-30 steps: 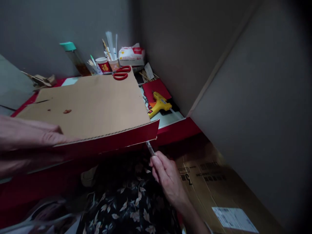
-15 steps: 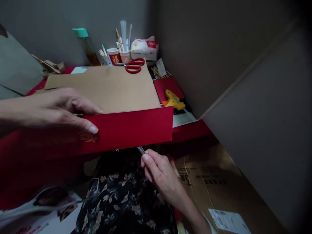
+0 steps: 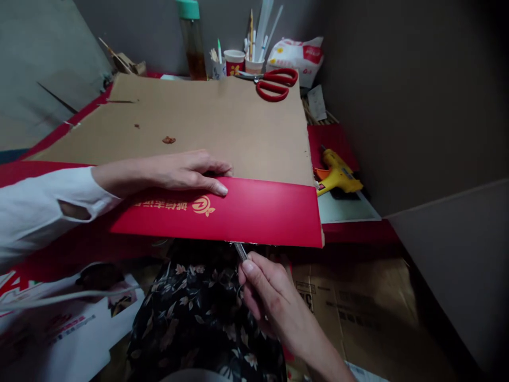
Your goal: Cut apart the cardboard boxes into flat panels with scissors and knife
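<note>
Left hand: left hand (image 3: 185, 172) lies palm down, fingers stretched out and close together, pressing on the big sheet of brown corrugated cardboard with a red printed face (image 3: 222, 132); fingertips (image 3: 220, 189) rest on the folded-down red flap, beside the gold emblem (image 3: 203, 206) and gold lettering. White sleeve (image 3: 43, 199) covers the forearm.
Right hand: right hand (image 3: 274, 302) sits below the flap's near edge, fingers curled tight around a slim metal-bladed craft knife (image 3: 240, 250); thumb laid along the handle, blade tip touching the underside of the red edge.
Cardboard sheet: lies flat across the red tabletop (image 3: 358, 231), brown side up, its front strip bent over the table's edge so the red face shows. Small dark stain (image 3: 169, 140) on the brown surface.
On the sheet's far edge: red-handled scissors (image 3: 274, 85), lying flat.
Right of the sheet: yellow and orange hot-glue gun (image 3: 338, 175), on its side on the table, just beside the cardboard's right edge.
Back wall: clear bottle with a teal cap (image 3: 191, 37), paper cups holding pens and sticks (image 3: 244, 58), white and red tissue pack (image 3: 296, 55).
Below: black floral-print fabric (image 3: 199, 318) over the lap; brown printed carton (image 3: 358, 313) to the right; white printed box (image 3: 59, 329) to the left.
</note>
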`<state>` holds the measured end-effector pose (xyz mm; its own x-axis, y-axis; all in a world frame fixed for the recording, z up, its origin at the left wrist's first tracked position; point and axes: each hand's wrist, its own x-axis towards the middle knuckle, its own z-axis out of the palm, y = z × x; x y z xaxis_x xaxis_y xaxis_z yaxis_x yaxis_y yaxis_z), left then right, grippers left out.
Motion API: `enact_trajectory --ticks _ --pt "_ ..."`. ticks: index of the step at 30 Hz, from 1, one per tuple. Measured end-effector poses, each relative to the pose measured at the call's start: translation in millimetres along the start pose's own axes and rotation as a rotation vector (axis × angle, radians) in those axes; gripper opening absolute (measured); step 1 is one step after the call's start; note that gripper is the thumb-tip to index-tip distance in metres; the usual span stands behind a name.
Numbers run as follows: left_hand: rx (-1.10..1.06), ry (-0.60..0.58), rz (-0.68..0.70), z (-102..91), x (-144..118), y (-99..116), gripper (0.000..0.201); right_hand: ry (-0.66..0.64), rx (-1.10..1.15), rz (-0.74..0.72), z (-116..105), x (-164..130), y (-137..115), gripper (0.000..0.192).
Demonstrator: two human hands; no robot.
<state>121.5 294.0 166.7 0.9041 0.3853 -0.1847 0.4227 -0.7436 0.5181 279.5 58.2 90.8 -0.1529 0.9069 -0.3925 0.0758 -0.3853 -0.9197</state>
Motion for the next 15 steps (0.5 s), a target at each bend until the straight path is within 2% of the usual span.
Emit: enact_trajectory --ticks 4,8,11,15 --pt "0.149 0.129 0.051 5.9 10 -11 0.03 0.028 0.109 -0.015 1 9 -10 0.038" --pt "0.403 0.241 0.028 8.9 21 -16 0.038 0.07 0.118 -0.024 -8 20 -19 0.037" --pt "0.526 0.27 -0.008 14.1 26 -17 0.043 0.037 0.07 0.054 -18 19 -23 0.039" --pt "0.532 0.266 -0.04 19.4 28 -17 0.046 -0.005 0.106 0.147 -21 14 -27 0.04"
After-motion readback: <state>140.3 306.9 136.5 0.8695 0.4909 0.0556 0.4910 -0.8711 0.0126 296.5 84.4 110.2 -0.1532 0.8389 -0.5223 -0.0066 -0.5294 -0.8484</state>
